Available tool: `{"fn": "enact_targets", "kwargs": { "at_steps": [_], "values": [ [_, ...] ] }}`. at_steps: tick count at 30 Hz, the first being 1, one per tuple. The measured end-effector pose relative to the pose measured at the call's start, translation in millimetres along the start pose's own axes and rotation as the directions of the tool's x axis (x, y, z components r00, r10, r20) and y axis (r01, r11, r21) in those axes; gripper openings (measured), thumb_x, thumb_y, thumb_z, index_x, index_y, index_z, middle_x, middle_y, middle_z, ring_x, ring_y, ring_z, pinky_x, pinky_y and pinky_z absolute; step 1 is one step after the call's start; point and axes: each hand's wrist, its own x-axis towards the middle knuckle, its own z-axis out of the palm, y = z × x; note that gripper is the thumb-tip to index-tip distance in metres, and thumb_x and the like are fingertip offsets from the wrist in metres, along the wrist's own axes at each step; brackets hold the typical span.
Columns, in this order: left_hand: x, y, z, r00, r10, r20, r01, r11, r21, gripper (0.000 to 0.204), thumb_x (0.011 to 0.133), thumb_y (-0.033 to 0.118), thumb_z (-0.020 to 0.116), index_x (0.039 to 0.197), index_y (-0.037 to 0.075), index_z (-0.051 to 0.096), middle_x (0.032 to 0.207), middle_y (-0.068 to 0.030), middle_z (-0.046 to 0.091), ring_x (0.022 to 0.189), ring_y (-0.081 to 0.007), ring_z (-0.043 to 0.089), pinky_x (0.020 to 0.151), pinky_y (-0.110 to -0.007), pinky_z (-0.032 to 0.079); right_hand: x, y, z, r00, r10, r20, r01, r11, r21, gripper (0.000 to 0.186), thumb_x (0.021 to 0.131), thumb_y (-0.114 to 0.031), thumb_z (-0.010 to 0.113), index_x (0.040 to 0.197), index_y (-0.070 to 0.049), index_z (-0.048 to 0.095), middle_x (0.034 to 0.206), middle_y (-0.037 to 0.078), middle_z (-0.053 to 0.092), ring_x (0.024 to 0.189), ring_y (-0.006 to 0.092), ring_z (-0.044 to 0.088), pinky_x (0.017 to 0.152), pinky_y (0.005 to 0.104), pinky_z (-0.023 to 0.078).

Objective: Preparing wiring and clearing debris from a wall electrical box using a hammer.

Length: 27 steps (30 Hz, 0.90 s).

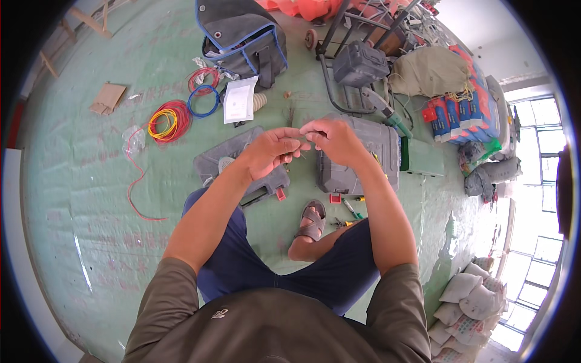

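My left hand (272, 151) and my right hand (334, 140) meet in front of me, with the fingertips nearly touching. Both are closed in a pinch. Something thin and dark shows between the fingers, too small to name. Just beyond them, thin brownish strands (292, 116) stick up; whether these are held or lie on the floor is unclear. Under my left hand lies a grey plastic tool case (209, 158). A second, larger grey case (357, 178) is below my right hand and forearm.
Red and yellow wire coils (175, 126) and a blue coil (204, 101) lie on the left. Ahead stand a dark tool bag (242, 36), a white booklet (239, 100) and a hand truck (331, 78). A green box (422, 156) sits right; hand tools (351, 209) lie near my foot.
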Motion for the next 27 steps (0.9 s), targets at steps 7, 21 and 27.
{"fn": "enact_targets", "kwargs": {
  "at_steps": [7,21,27],
  "values": [
    [2.3,-7.7,-3.5,0.988,-0.001,-0.155,0.028,0.985,0.173,0.017,0.091,0.019,0.068,0.098,0.003,0.066,0.082,-0.0014,0.065,0.068,-0.0083,0.051,0.062,-0.022,0.041,0.2,-5.9,2.4,1.0,-0.013,-0.018,0.012,0.999,-0.031,0.017,0.089,-0.009,0.061,0.103,-0.004,0.068,0.084,0.01,0.065,0.063,0.0152,0.06,0.061,0.0307,0.049],
    [10.0,-14.0,-1.7,0.974,0.179,-0.138,-0.169,0.982,0.08,0.016,0.096,0.019,0.06,0.101,0.004,0.061,0.075,0.0021,0.053,0.066,-0.0078,0.047,0.06,-0.023,0.038,-0.7,4.6,14.9,0.98,0.026,-0.198,-0.062,0.982,-0.178,0.013,0.085,-0.013,0.065,0.095,-0.005,0.068,0.083,0.011,0.065,0.071,0.0217,0.064,0.066,0.0342,0.049],
    [8.6,-11.6,0.0,0.977,0.166,-0.134,-0.17,0.985,-0.016,0.014,0.096,0.016,0.059,0.103,0.004,0.062,0.08,0.0017,0.055,0.071,-0.0082,0.049,0.065,-0.024,0.042,-3.9,-1.4,17.4,0.982,0.033,-0.186,-0.061,0.987,-0.15,0.012,0.083,-0.019,0.067,0.09,-0.01,0.07,0.09,0.011,0.066,0.085,0.0313,0.064,0.074,0.0404,0.049]
  ]
}}
